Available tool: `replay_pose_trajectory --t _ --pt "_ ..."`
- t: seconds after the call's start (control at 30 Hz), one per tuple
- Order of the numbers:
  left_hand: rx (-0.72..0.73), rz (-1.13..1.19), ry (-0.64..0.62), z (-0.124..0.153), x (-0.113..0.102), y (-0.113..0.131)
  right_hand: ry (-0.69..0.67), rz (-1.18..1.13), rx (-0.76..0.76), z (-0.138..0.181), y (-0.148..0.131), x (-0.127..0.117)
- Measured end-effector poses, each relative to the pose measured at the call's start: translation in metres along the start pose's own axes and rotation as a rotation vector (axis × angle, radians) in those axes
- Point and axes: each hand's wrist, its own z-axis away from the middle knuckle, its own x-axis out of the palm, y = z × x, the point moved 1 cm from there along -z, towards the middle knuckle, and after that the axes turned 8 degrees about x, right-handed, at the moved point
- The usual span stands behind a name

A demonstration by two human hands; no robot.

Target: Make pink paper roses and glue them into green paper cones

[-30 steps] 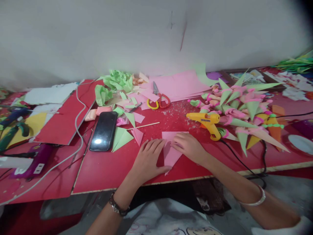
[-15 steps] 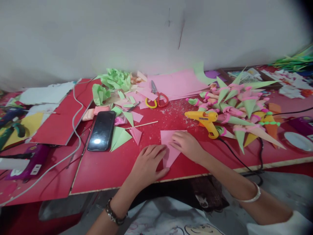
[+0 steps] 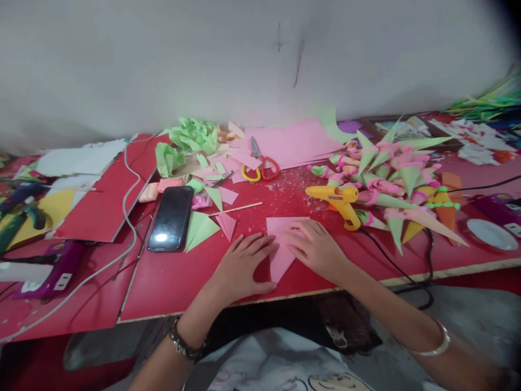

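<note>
A pink paper triangle [image 3: 280, 255] lies flat on the red table [image 3: 175, 282], pointing toward me. My left hand [image 3: 240, 269] rests on the table at its left edge, fingers stretched out and flat, thumb near the paper's tip. My right hand [image 3: 315, 247] presses on the paper's right side with fingers spread flat. Neither hand grips anything.
A yellow glue gun [image 3: 340, 200] with a black cord lies right of the paper, beside a pile of green and pink paper cones [image 3: 399, 179]. Scissors [image 3: 260, 163], pink sheets [image 3: 293, 141], a black phone [image 3: 171, 218], green triangles [image 3: 201, 228], a wooden stick [image 3: 236, 209] and crumpled green paper [image 3: 191, 136] lie behind.
My left hand slid slightly left off the pink paper, uncovering more of it. My right hand stays pressed on the paper's right side.
</note>
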Motion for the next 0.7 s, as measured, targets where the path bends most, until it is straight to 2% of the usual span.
replay_pose_trajectory --t 0.1,0.2,0.33,0.7 --pt "-0.012 0.005 -0.009 0.000 0.001 0.000 -0.122 -0.068 -0.189 0.018 -0.013 -0.010" --pt "-0.018 0.010 -0.029 0.001 0.000 0.000 -0.205 -0.112 -0.242 0.031 -0.022 -0.014" --pt "-0.008 0.015 -0.035 0.001 0.001 0.000 -0.178 -0.083 -0.215 0.038 -0.016 -0.014" --pt "-0.018 0.022 -0.055 0.001 0.001 -0.001 -0.098 0.135 -0.060 0.038 0.037 -0.025"
